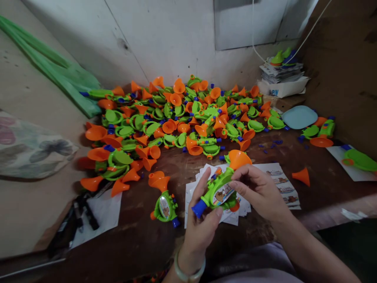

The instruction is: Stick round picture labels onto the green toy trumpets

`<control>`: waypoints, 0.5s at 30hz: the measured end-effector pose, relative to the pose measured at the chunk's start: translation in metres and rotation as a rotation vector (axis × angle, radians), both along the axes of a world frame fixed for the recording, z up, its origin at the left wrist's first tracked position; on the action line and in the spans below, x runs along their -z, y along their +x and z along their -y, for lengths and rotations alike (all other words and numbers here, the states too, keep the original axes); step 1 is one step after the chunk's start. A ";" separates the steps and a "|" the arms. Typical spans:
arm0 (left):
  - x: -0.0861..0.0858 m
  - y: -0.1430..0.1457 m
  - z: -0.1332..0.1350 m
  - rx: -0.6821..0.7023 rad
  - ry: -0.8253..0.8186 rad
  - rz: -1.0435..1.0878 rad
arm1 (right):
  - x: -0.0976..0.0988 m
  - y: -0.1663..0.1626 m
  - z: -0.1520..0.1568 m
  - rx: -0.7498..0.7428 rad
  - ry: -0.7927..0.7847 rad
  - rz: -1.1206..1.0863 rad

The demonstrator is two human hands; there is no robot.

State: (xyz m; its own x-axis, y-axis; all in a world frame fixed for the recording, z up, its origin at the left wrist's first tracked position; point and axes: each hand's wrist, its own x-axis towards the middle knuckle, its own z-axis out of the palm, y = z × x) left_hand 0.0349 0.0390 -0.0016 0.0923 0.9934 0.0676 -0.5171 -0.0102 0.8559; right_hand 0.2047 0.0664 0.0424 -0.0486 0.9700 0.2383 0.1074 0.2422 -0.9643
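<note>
My left hand [203, 224] grips a green toy horn [219, 186] with an orange bell and a blue mouthpiece, holding it from below near the blue end. My right hand [259, 190] rests on top of the toy, its fingers pressing on a picture sticker [223, 193] on the toy's side. Under both hands lie sheets of stickers [279, 177] spread on the brown table [176, 251]. Another green toy horn [165, 204] with a sticker on it lies just left of my left hand.
A large pile of green, orange and blue toy horns [176, 118] covers the back of the table. A loose orange bell [302, 176] lies at the right. A light blue plate [299, 116], stacked papers [282, 74] and a green plastic bag [59, 70] stand around.
</note>
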 end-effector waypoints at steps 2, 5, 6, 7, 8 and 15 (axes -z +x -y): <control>0.003 0.000 0.000 -0.024 0.002 -0.035 | 0.001 0.000 0.001 0.010 0.017 0.018; 0.007 0.001 0.002 -0.082 -0.017 -0.113 | 0.001 0.000 0.002 0.031 0.058 0.071; 0.009 0.002 0.003 -0.100 -0.017 -0.132 | 0.000 -0.001 0.002 0.044 0.081 0.103; 0.010 0.002 0.004 -0.114 -0.011 -0.146 | 0.000 -0.001 0.003 0.061 0.110 0.142; 0.011 0.002 0.005 -0.127 -0.001 -0.157 | -0.002 -0.001 0.003 0.083 0.143 0.186; 0.010 0.001 0.010 -0.207 0.068 -0.251 | -0.008 -0.007 0.008 0.164 0.364 0.418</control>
State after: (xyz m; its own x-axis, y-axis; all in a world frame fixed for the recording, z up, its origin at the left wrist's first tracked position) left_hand 0.0354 0.0292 -0.0114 -0.0888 0.9868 0.1351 -0.2710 -0.1545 0.9501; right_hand 0.1978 0.0583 0.0500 -0.0665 0.8321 0.5506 0.5254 0.4983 -0.6896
